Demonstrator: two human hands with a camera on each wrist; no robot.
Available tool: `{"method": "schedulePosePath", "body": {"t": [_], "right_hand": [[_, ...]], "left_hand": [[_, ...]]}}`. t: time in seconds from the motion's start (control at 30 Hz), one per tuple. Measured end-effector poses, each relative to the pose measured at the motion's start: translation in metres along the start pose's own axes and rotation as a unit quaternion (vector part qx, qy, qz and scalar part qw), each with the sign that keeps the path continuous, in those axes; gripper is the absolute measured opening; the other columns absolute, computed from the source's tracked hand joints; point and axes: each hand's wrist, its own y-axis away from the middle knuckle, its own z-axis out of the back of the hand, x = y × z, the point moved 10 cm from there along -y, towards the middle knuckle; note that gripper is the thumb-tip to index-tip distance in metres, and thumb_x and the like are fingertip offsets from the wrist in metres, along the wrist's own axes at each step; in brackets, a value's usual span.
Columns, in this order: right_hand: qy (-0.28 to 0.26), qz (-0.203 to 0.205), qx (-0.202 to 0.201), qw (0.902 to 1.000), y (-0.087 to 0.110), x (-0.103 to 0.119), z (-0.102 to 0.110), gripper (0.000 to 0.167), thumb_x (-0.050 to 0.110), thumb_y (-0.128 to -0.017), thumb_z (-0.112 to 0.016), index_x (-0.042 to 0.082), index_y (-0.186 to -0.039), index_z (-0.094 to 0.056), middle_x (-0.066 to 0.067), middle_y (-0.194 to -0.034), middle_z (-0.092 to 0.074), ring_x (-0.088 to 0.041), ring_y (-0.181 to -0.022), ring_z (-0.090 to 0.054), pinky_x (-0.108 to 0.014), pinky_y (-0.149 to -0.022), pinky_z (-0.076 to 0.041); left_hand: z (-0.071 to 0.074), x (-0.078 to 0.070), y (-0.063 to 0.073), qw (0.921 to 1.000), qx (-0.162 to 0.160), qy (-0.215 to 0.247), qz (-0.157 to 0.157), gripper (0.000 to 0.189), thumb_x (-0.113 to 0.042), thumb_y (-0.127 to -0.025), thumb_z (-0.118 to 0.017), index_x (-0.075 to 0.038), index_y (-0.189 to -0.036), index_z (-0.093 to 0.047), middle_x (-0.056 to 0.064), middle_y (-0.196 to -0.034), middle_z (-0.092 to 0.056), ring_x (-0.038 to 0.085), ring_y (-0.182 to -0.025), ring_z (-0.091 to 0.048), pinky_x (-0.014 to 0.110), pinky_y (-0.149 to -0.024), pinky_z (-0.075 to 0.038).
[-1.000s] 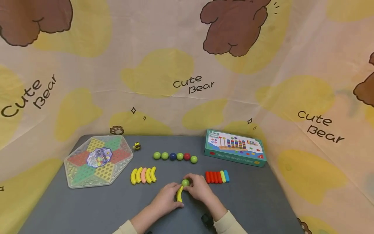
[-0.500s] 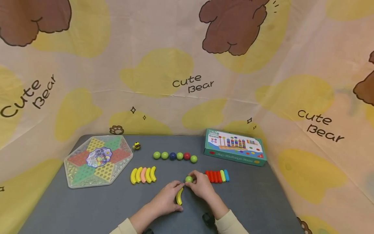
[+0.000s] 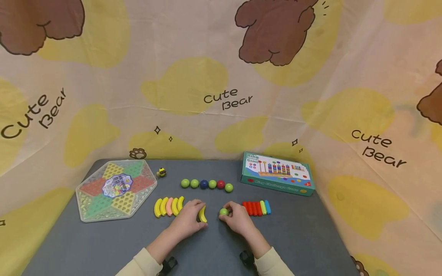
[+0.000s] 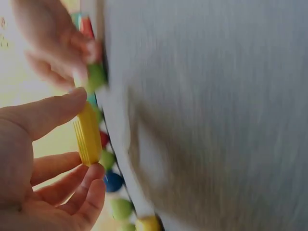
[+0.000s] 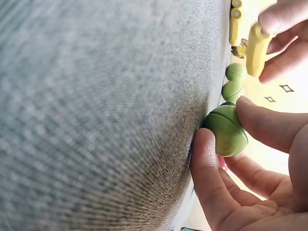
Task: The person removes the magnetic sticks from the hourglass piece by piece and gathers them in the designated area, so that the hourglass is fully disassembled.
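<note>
My left hand (image 3: pixel 188 217) pinches a yellow toy banana (image 3: pixel 202 214) between thumb and fingers, just right of the banana row. In the left wrist view the banana (image 4: pixel 87 134) hangs above the grey tabletop. My right hand (image 3: pixel 238 217) has thumb and fingers about a green ball (image 3: pixel 223 212) at the middle of the table. Up close, the right wrist view shows the ball (image 5: pixel 225 131) at the tabletop with fingertips on both its sides. A row of yellow bananas with one pink banana (image 3: pixel 169 207) lies left of my left hand, partly hidden by it.
Behind the hands runs a row of green, blue and red balls (image 3: pixel 204 184). Red, green and blue short sticks (image 3: pixel 257 208) lie to the right. A green game box (image 3: pixel 277 174), a hexagonal board (image 3: pixel 117 191) and a small bee toy (image 3: pixel 161 172) stand farther back.
My left hand has lifted the banana and carried it left and away from me, toward the banana row. Earlier, the right hand shifted slightly right with the green ball, then stayed there.
</note>
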Motion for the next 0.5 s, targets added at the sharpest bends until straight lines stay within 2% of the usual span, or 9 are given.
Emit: {"method": "schedulePosePath", "body": {"t": [0.1,0.23,0.37,0.5], "right_hand": [[-0.007,-0.002,0.005,1.0,0.001,0.0,-0.001,0.03,0.024,-0.087,-0.081,0.007,-0.107,-0.066,-0.001,-0.081,-0.057,-0.015,-0.07,-0.051,-0.026,-0.059,-0.043],[-0.015,0.0,0.007,0.9999,0.002,0.001,-0.001,0.03,0.023,-0.087,-0.081,0.006,-0.107,-0.066,-0.001,-0.081,-0.057,-0.016,-0.07,-0.051,-0.026,-0.059,-0.043],[-0.013,0.001,0.007,0.9999,0.002,0.001,0.0,0.03,0.023,-0.087,-0.08,0.006,-0.108,-0.067,-0.001,-0.08,-0.056,-0.016,-0.07,-0.051,-0.026,-0.059,-0.043],[-0.013,0.002,0.01,0.9999,0.001,0.001,0.0,0.031,0.022,-0.087,-0.08,0.006,-0.109,-0.066,-0.001,-0.08,-0.056,-0.016,-0.07,-0.051,-0.026,-0.059,-0.043]], "left_hand": [[0.018,0.018,-0.009,0.9992,-0.029,-0.014,0.024,0.067,-0.024,-0.076,-0.089,0.002,-0.132,-0.063,0.016,-0.131,-0.061,0.036,-0.123,-0.056,0.051,-0.103,-0.047],[0.032,0.038,-0.018,0.9971,-0.042,-0.045,0.043,0.068,-0.024,-0.075,-0.09,0.002,-0.132,-0.063,0.016,-0.13,-0.061,0.037,-0.123,-0.056,0.051,-0.103,-0.047],[0.034,0.048,-0.022,0.9964,-0.029,-0.063,0.048,0.069,-0.023,-0.073,-0.091,0.004,-0.13,-0.063,0.017,-0.129,-0.061,0.038,-0.121,-0.056,0.051,-0.101,-0.048],[0.033,0.051,-0.024,0.9938,-0.02,-0.098,0.047,0.066,-0.023,-0.072,-0.092,0.003,-0.126,-0.066,0.017,-0.127,-0.063,0.038,-0.119,-0.055,0.052,-0.101,-0.046]]}}
